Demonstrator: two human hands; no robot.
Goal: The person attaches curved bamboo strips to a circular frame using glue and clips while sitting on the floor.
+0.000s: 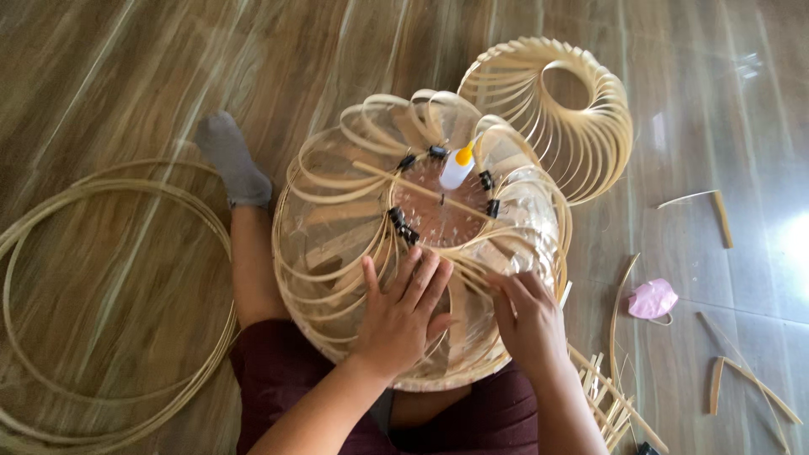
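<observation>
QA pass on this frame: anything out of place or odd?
A pink face mask lies on the floor among loose bamboo strips. A small glue bottle sits tilted on the bamboo frame. No damage shows.

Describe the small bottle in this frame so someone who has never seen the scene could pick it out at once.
Start at the round bamboo-strip frame on the seated person's lap, under both hands. At its centre is a brown disc ringed by black binder clips. The small bottle lies on the disc's far edge: white body, yellow-orange cap, the only non-bamboo, non-black item there.
</observation>
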